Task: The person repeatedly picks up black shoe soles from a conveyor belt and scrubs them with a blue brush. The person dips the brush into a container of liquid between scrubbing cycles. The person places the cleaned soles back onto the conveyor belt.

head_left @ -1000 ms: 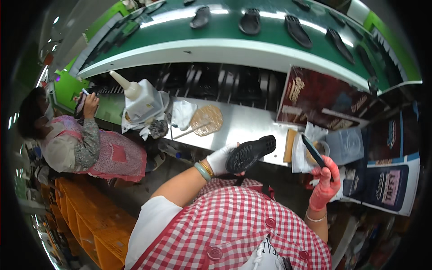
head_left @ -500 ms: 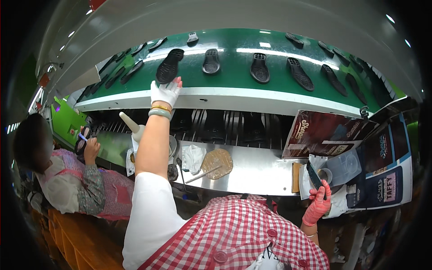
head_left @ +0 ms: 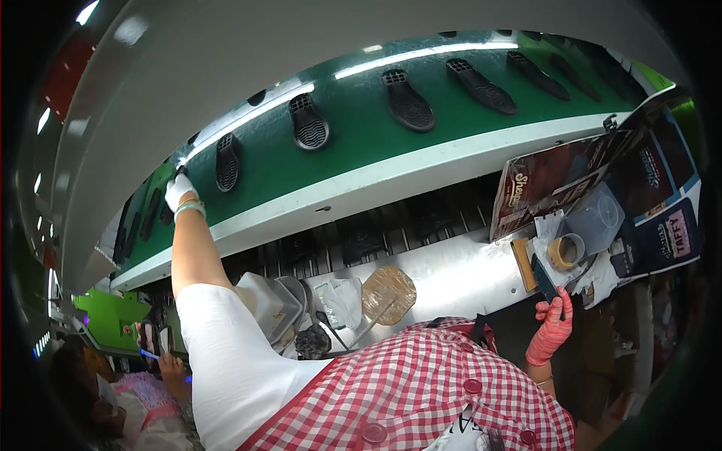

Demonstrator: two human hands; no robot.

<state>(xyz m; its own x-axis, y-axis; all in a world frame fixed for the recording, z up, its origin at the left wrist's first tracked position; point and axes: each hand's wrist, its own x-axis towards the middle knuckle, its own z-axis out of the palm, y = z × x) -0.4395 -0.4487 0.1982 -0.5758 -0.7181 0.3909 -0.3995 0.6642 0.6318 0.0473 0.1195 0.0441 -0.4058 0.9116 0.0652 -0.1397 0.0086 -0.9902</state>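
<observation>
My left hand (head_left: pixel 179 192), in a white glove, is stretched up to the near edge of the green conveyor belt (head_left: pixel 361 161). It rests just left of a black shoe sole (head_left: pixel 227 161), and its fingertips are too small to read. More black soles (head_left: pixel 406 101) lie in a row along the belt. My right hand (head_left: pixel 553 331), in a red glove, stays low by the right end of the metal bench (head_left: pixel 459 278). It grips a dark flat tool (head_left: pixel 543 282) that points up.
On the bench lie a round brown pad (head_left: pixel 389 293), a white container (head_left: pixel 263 301), a small round cup (head_left: pixel 564 252) and a clear tub (head_left: pixel 598 222). Printed cartons (head_left: pixel 556 180) stand at the right. Another person (head_left: pixel 150 383) sits at the lower left.
My left arm has slid left along the belt, away from the sole it set down half a second ago. The right hand has stayed low with the tool.
</observation>
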